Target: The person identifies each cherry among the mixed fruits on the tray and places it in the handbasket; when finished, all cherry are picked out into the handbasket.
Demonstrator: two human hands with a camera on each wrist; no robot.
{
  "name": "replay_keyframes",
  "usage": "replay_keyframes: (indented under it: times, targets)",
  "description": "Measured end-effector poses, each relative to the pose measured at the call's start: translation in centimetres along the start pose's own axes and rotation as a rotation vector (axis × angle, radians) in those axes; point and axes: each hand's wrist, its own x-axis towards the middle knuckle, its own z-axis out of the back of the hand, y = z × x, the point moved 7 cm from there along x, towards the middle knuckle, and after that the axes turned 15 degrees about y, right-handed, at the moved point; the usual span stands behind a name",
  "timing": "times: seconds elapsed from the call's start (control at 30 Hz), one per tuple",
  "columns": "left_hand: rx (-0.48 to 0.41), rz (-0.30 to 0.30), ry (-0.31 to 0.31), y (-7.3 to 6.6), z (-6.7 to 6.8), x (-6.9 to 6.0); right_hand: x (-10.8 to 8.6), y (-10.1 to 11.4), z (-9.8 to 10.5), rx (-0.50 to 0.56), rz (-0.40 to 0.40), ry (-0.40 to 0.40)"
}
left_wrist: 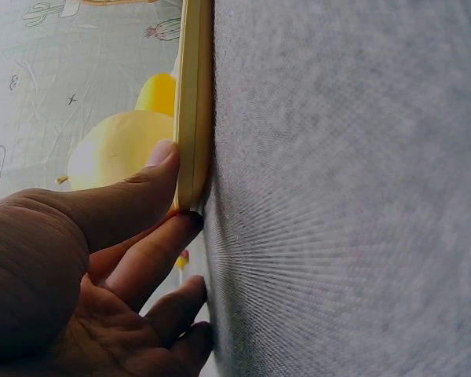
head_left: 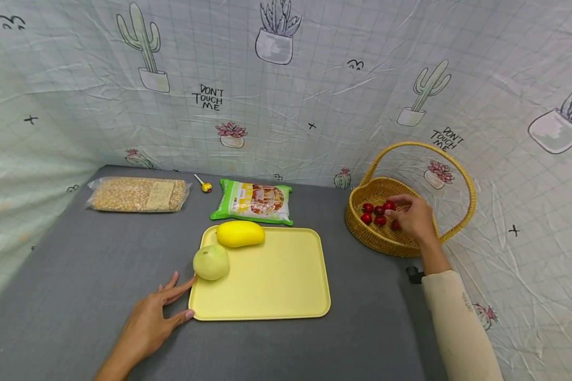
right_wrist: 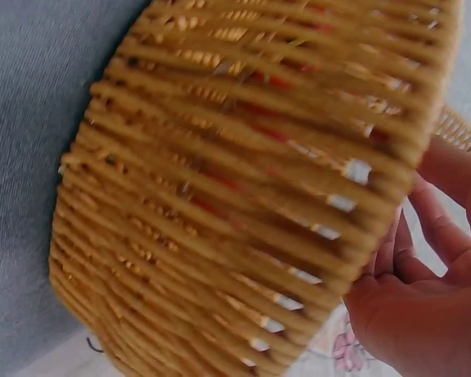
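In the head view, my right hand (head_left: 412,218) reaches into a wicker basket (head_left: 378,241), its thumb and index finger pinching a dark red cherry (head_left: 389,205). Several other cherries (head_left: 380,220) lie on the basket floor. The woven side hides the fingertips in the right wrist view. My left hand (head_left: 150,320) touches the left edge of a yellow tray (head_left: 276,275), thumb near the front corner and index finger farther back. The thumb (left_wrist: 163,157) rests against the tray rim in the left wrist view. A pale green pear (head_left: 211,262) and yellow mango (head_left: 240,234) sit on the tray.
Behind the tray lies a green and white food packet (head_left: 255,202). A lollipop (head_left: 206,186) and a clear bag of yellowish kernels (head_left: 138,194) are farther left. The basket's tall handle (head_left: 471,190) arches up beside the right arm. A printed cloth hangs behind the grey table.
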Motion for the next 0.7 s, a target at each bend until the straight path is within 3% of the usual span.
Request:
replay_keyframes:
  times: [0.33, 0.7]
  targets:
    - [-0.005, -0.011, 0.002, -0.1, 0.0, -0.1, 1.4, -2.2, -0.3, -0.014, -0.101, 0.057]
    - [-0.013, -0.014, -0.008, -0.1, 0.1, -0.2, 2.3, -3.7, -0.7, -0.062, -0.144, 0.072]
